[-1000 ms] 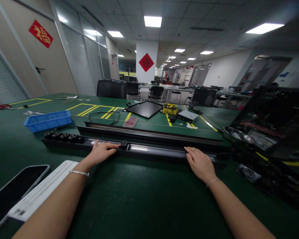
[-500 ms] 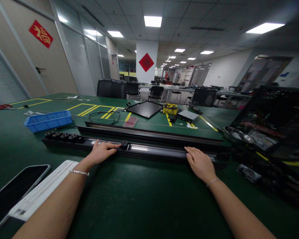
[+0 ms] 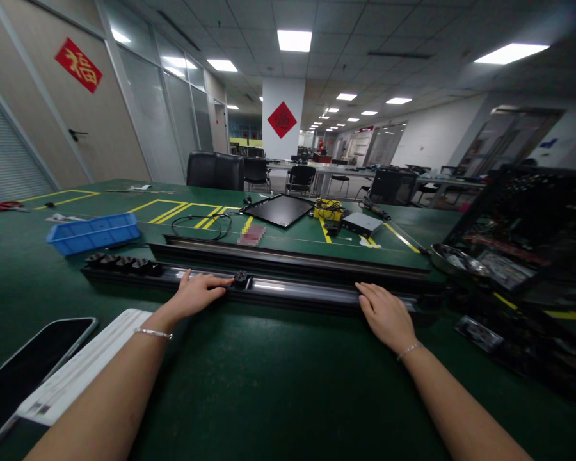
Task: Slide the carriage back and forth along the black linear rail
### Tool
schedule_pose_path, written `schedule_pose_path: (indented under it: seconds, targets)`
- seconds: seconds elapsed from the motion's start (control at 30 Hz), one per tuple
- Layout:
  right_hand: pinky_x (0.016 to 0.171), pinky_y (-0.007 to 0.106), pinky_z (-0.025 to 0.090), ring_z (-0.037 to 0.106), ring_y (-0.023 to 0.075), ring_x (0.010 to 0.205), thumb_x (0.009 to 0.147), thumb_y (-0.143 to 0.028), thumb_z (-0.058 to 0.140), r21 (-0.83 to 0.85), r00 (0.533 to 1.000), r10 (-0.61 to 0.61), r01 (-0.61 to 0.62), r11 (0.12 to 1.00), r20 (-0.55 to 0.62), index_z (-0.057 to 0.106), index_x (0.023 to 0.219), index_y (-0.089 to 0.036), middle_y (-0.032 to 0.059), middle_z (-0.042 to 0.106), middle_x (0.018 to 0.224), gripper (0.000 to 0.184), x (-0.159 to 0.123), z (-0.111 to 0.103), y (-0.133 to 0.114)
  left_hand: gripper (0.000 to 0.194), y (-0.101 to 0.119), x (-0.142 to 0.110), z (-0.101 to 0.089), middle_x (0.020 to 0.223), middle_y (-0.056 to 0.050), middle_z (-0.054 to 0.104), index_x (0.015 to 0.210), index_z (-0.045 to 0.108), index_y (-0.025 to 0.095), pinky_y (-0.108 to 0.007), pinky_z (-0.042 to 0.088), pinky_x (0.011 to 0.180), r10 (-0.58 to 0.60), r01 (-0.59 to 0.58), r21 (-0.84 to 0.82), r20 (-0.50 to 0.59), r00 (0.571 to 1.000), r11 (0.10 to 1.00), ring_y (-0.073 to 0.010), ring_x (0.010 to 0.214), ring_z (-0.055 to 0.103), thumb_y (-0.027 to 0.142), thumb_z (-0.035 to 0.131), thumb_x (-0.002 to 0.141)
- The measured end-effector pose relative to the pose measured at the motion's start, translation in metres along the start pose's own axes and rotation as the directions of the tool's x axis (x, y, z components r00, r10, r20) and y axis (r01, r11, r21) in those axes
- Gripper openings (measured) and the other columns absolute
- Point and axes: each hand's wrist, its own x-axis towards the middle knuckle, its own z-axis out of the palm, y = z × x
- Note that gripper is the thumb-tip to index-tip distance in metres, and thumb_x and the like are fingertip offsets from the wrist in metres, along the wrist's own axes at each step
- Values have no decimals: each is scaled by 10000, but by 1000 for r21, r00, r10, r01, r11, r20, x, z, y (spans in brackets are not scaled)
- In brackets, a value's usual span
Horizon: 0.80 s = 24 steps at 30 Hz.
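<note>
Left of the rail [image 3: 292,291]: a phone [image 3: 29,378] and a white sheet [image 3: 84,365] lie on the green mat [image 3: 278,384], close to the near side; a blue tray [image 3: 93,234] sits beyond.

Rail's left end: a row of black fittings [image 3: 120,262] sits on it, well away from both hands.

Left hand [image 3: 196,293]: rests palm down on the rail's left half, fingers stretched along it, fingertips just beside the black block [image 3: 240,277]. No wrap or pinch shows.

Block: sits on the rail between the hands, much nearer the left.

Right hand [image 3: 386,317]: rests palm down on the rail's right half, fingers lying across it, also with no visible grip.

Hands: well apart and not clamped, a wide, even placing that suits steadying so long a rail.

Beyond the rail: a second rail [image 3: 288,262] runs alongside it.

Right of the rail: a metal dish [image 3: 456,259] sits beside a dark crate [image 3: 518,237]; its contents are too dim to tell.
</note>
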Motion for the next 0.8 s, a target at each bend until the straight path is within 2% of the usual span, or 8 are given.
schedule_pose_path:
  seconds: [0.13, 0.23, 0.37, 0.43, 0.6, 0.8]
  targets:
    - [945, 398, 397, 480, 211, 1180, 900, -349, 290, 5, 1000, -8, 8, 1000, -16, 557, 1229, -218, 42, 572, 1259, 444, 0, 1, 0, 365, -2, 0, 5, 1217, 27, 614, 1126, 605, 391, -582, 21, 1066, 29, -30, -7, -44, 999, 1000, -239, 1227, 447, 380, 442, 800]
    - [948, 393, 397, 486, 207, 1173, 894, -336, 306, 7, 999, -14, 14, 1000, -29, 564, 1220, -211, 45, 576, 1254, 434, 0, 2, 1, 351, -4, 2, 9, 1229, 6, 605, 1086, 637, 326, -566, 84, 1077, 95, -98, -19, -105, 990, 995, -235, 1196, 478, 379, 434, 805]
    - [954, 392, 391, 482, 210, 1178, 892, -339, 310, 8, 999, -14, 14, 1000, -32, 567, 1216, -218, 38, 573, 1260, 430, 0, 3, 1, 372, -9, 6, 13, 1268, -8, 577, 1061, 664, 265, -414, 294, 1054, 224, -234, -57, -139, 965, 971, -213, 1156, 518, 417, 453, 796]
    - [954, 396, 390, 479, 213, 1182, 897, -348, 297, 5, 1000, -11, 12, 1000, -24, 561, 1224, -217, 39, 570, 1262, 440, -1, 3, 1, 390, -10, 8, 14, 1250, -4, 591, 1086, 659, 253, -364, 356, 1019, 253, -265, -71, -147, 956, 962, -206, 1140, 534, 416, 467, 788]
    - [945, 411, 393, 472, 220, 1190, 907, -358, 270, -2, 1000, -1, 1, 1000, -10, 547, 1239, -216, 47, 563, 1268, 455, -1, 0, -1, 427, -10, 8, 14, 1221, 11, 609, 1118, 647, 254, -332, 377, 1006, 238, -252, -84, -146, 960, 964, -203, 1130, 551, 455, 481, 780]
    - [936, 408, 401, 473, 221, 1189, 907, -359, 273, 1, 1000, 1, -1, 1000, -7, 551, 1237, -208, 48, 569, 1261, 457, -1, 0, -1, 418, -7, 8, 13, 1211, 9, 610, 1125, 640, 273, -362, 341, 1026, 196, -202, -47, -118, 974, 978, -201, 1141, 544, 439, 475, 780]
